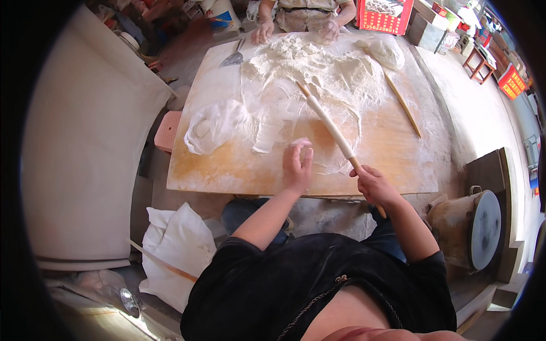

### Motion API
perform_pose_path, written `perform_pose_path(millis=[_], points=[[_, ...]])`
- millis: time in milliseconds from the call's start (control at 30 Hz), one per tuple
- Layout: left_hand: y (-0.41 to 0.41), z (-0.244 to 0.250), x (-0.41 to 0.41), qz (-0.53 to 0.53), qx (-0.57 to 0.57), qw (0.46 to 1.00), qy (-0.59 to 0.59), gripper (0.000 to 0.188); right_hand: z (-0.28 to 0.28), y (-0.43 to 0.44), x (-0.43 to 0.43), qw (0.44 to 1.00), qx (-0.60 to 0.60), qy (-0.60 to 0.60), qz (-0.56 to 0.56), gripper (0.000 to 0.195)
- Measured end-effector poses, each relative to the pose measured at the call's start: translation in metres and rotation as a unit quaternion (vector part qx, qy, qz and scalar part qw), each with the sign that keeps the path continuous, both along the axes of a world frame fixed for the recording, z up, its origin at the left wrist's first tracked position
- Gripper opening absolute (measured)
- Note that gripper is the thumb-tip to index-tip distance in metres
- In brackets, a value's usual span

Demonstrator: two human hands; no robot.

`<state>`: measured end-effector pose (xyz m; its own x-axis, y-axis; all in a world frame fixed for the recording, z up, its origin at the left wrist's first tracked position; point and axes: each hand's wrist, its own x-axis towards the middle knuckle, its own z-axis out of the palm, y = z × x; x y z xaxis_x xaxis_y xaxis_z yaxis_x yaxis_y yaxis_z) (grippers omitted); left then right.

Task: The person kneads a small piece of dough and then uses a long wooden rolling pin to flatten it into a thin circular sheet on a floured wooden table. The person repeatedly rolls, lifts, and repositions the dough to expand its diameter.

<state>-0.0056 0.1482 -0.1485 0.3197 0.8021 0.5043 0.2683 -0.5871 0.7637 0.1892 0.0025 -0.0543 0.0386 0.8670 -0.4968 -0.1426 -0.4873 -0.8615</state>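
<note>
My right hand (373, 183) grips the near end of a long wooden rolling pin (302, 88), which slants up and away to the left over the table. A pale layer that looks like rolled-up dough (330, 125) is wound round the pin's middle. My left hand (299, 166), fingers curved and thumb apart, is over the board left of the pin; nothing shows in it, and its fingertips are blurred. Beyond both hands, loose flour (358, 74) is heaped across the wooden tabletop (384, 157). A second tapered rolling pin (403, 104) lies to the right.
A co-worker's hands (262, 32) rest at the far edge. A scraper (232, 59) and plastic bags (213, 128) (389, 52) lie on the board. Around it stand a pink stool (168, 131), a white sack (175, 243) and a lidded metal pot (452, 226).
</note>
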Motion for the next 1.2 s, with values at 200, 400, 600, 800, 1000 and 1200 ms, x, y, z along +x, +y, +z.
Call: perform_pose_path(millis=[200, 400, 600, 800, 1000, 1200], points=[[0.0, 0.022, -0.009, -0.028, 0.196, 0.945, 0.261, 0.072, -0.04, 0.002, 0.008, 0.997, 0.044, -0.06, 0.037, 0.031], [-0.026, 0.005, 0.013, -0.222, 0.062, 0.826, 0.515, 0.102, -0.061, 0.007, 0.059, 0.843, 0.043, -0.531, 0.066, 0.03], [0.005, 0.027, 0.035, -0.274, 0.071, 0.815, 0.506, 0.099, -0.079, 0.025, 0.135, 0.693, 0.178, -0.698, 0.003, 0.024], [0.048, 0.027, 0.041, -0.243, 0.061, 0.802, 0.543, 0.09, -0.086, 0.069, 0.169, 0.642, 0.209, -0.731, -0.096, 0.021], [0.076, 0.017, -0.038, -0.107, 0.085, 0.88, 0.455, 0.087, -0.084, 0.047, 0.146, 0.718, 0.187, -0.67, -0.018, 0.018], [0.095, 0.015, -0.059, -0.103, 0.041, 0.849, 0.517, 0.084, -0.089, 0.043, 0.108, 0.695, 0.251, -0.666, 0.1, 0.036]])
